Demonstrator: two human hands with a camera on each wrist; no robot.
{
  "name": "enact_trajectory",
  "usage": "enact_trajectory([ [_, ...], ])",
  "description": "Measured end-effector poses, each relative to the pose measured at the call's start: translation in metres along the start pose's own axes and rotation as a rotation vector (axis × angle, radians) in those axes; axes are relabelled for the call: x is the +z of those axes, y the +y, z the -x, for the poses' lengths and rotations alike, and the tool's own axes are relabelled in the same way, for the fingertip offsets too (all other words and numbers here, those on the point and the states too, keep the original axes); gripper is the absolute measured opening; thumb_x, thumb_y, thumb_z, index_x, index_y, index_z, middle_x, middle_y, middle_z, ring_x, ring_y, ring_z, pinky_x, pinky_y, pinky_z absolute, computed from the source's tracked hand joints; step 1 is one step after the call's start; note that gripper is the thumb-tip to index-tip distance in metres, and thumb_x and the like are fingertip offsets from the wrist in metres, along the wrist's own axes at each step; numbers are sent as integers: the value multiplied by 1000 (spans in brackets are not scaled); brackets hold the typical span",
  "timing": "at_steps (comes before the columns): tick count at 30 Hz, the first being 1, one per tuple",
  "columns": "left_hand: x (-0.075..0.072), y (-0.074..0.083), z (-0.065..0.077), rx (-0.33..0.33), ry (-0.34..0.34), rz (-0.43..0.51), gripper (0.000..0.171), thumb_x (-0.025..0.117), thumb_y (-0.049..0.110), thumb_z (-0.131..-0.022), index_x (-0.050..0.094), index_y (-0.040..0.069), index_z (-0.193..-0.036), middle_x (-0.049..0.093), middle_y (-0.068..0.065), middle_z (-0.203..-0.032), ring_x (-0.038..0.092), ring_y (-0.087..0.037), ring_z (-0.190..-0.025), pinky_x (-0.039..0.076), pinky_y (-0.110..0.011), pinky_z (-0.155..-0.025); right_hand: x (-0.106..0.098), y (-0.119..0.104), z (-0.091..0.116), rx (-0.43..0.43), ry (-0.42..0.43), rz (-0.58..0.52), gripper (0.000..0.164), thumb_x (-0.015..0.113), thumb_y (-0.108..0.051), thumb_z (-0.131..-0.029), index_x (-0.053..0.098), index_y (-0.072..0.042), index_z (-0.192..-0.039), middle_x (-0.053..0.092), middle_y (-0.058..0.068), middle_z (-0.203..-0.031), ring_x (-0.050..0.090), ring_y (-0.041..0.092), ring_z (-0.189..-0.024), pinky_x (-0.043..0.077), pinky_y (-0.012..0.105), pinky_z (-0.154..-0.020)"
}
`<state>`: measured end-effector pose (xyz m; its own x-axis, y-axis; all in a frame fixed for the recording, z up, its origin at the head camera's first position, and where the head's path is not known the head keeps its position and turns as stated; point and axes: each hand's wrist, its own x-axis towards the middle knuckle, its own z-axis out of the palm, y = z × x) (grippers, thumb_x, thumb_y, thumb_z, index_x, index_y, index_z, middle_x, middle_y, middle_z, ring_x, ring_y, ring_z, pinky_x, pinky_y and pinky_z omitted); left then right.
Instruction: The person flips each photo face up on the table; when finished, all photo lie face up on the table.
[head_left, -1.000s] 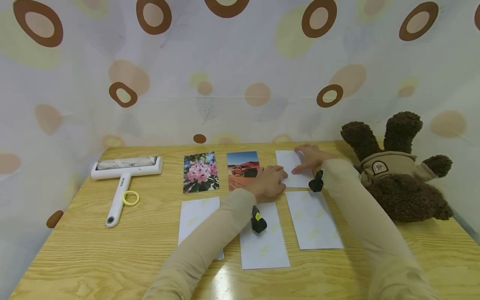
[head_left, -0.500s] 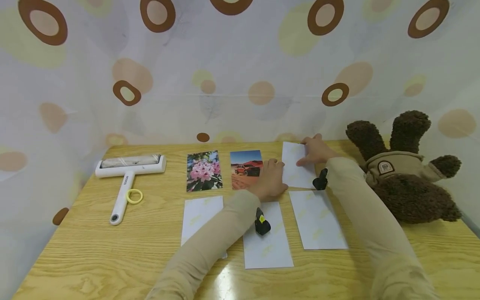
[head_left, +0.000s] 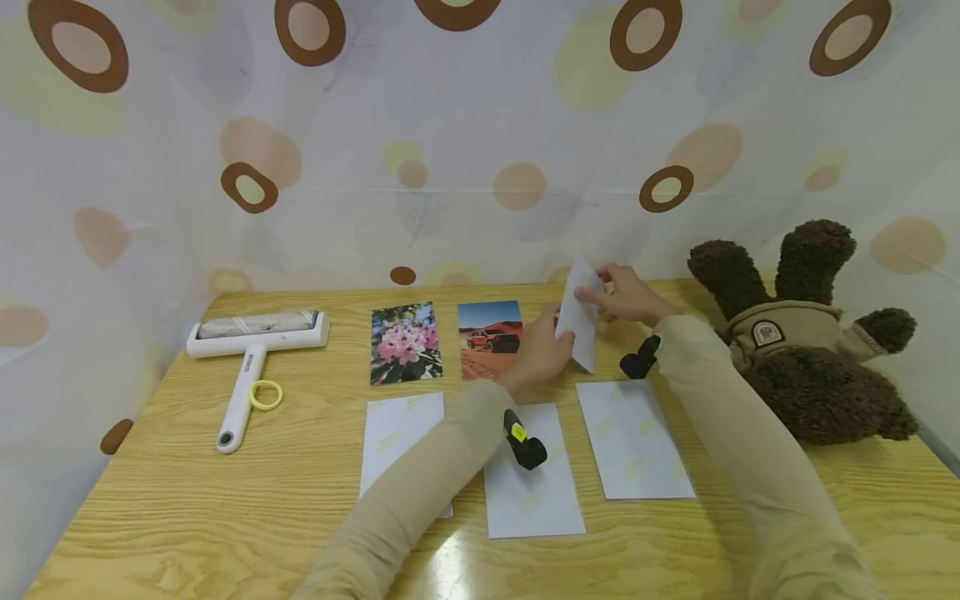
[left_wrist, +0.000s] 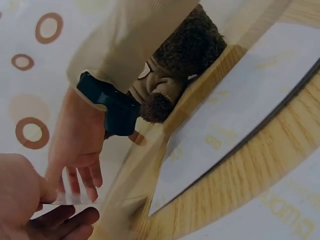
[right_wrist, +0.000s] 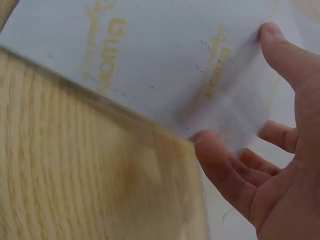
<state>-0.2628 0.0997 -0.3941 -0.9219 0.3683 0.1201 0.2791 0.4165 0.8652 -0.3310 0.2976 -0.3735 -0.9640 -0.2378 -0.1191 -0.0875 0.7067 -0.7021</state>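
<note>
Head view, roller side: we count one lint roller [head_left: 258,337] and one yellow ring [head_left: 266,395].
Pictures showing: two, a flower print [head_left: 407,343] and a truck print [head_left: 489,333].
Lying flat nearer us: three white-backed prints [head_left: 397,433] [head_left: 540,496] [head_left: 636,442] on the tabletop [head_left: 172,500].
Left hand [head_left: 542,346]: fingers pinching the left edge of the tilted print [head_left: 577,329].
Tilted print: one, angled upward beyond the flat three.
Right hand [head_left: 630,298]: fingers pinching its right side.
Plush toy [head_left: 817,392]: one, brown.
</note>
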Motion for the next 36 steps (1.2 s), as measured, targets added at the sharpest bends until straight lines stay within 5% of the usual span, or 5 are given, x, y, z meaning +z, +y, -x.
enact_trajectory([
  [5, 1, 2, 2, 5, 6, -8, 48, 47, 13, -98, 37, 7, -145, 58, -13, -131, 60, -21, -106, 50, -29, -84, 1, -6, 5, -102, 3, -30, 81, 62, -32, -94, 12, -14, -155, 36, 31, -133, 66, 41, -95, 57, 43, -72],
  [13, 3, -5, 5, 68, -46, 86, 61, 56, 9, -95, 30, 12, -150, 48, -12, -142, 61, -24, -106, 52, -25, -75, 16, -22, 11, -435, 77, 178, 67, 53, 3, -95, 28, -17, -153, 61, 18, -88, 69, 27, -65, 56, 30, -59],
  [18, 2, -3, 5, 119, -46, 85, 64, 56, 6, -94, 29, 14, -151, 45, -9, -145, 59, -25, -111, 51, -22, -80, 17, -33, 14, -388, 99, 181, 53, 39, 5, -98, 39, -14, -148, 59, 18, -87, 67, 27, -64, 55, 32, -59],
  [23, 2, -7, 7, 177, -76, 77, 62, 56, 8, -95, 29, 12, -151, 46, -10, -140, 57, -25, -114, 51, -24, -86, 13, -34, 19, -277, 97, 58, 39, 32, -21, -106, 46, -8, -140, 59, 18, -89, 66, 29, -70, 55, 42, -62],
  [36, 1, -12, 3, 163, -270, 137, 65, 43, 40, -102, 16, 14, -155, 31, -9, -150, 38, -22, -132, 40, -38, -105, 5, -30, 27, -197, 32, 19, 51, 49, -38, -100, 42, -10, -143, 61, 15, -101, 62, 30, -88, 54, 45, -77],
])
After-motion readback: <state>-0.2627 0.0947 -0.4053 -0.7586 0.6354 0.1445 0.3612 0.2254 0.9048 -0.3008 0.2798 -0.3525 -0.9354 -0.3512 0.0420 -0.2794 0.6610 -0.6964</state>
